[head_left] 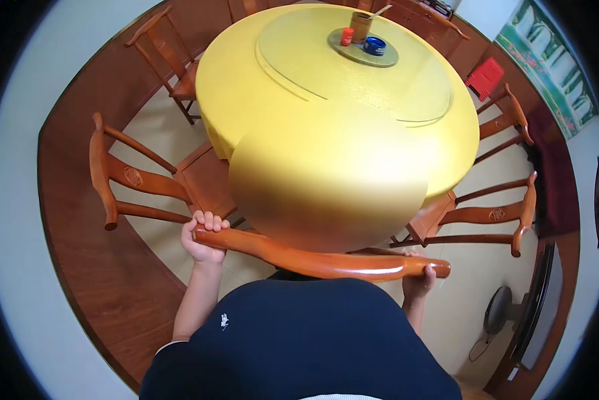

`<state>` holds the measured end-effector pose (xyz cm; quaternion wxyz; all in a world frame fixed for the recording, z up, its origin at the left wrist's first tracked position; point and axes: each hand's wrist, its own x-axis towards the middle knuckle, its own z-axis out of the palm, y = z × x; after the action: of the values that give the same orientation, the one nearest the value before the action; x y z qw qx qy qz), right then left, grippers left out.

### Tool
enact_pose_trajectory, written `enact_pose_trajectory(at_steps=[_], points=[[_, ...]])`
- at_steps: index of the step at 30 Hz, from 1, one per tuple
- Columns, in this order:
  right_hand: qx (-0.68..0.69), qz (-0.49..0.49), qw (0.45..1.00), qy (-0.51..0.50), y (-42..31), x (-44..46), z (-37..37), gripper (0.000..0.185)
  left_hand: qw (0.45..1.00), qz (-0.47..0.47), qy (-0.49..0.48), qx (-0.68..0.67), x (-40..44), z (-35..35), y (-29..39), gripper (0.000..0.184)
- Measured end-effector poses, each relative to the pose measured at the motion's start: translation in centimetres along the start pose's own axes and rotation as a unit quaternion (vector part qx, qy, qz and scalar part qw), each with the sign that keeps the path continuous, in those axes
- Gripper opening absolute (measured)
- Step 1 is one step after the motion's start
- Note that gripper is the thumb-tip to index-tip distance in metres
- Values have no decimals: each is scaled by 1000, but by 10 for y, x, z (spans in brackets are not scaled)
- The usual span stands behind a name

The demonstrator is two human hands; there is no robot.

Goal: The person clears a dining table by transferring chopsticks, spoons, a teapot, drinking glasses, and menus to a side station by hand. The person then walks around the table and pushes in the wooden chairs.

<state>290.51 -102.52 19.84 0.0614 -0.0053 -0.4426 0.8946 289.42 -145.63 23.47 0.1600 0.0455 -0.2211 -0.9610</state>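
A wooden chair (pixel 326 263) stands right before me, its curved, polished top rail running across my body. My left hand (pixel 205 239) wraps its fingers over the rail's left end. Around the right end my right hand (pixel 419 275) is closed, with the thumb in front and the fingers partly hidden behind the wood. Most of the chair below the rail is covered by a blurred patch. Beyond it is a round table with a yellow tablecloth (pixel 219 87).
A glass turntable (pixel 293 40) on the table bears a brown cup (pixel 361 28), a red container (pixel 347 37) and a blue tin (pixel 374 46). Wooden chairs (pixel 149 177) ring the table. A red plastic stool (pixel 485 78) is at the right wall, a television (pixel 538 307) lower down.
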Motion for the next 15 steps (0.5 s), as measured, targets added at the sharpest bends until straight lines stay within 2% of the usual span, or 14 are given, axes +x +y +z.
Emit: enact_pose_trajectory(at_steps=[7, 11, 13, 15], points=[[-113, -49, 992, -4, 11, 2, 13, 50, 1000, -27, 0, -7, 7, -13, 10, 18], [-142, -61, 987, 52, 21, -6, 6, 53, 991, -62, 25, 116, 2, -28, 10, 26], [-161, -79, 981, 77, 22, -8, -18, 53, 974, -78, -26, 210, -3, -43, 15, 30], [-137, -66, 986, 62, 23, -8, -15, 55, 935, -171, 11, 310, -13, -52, 32, 27]])
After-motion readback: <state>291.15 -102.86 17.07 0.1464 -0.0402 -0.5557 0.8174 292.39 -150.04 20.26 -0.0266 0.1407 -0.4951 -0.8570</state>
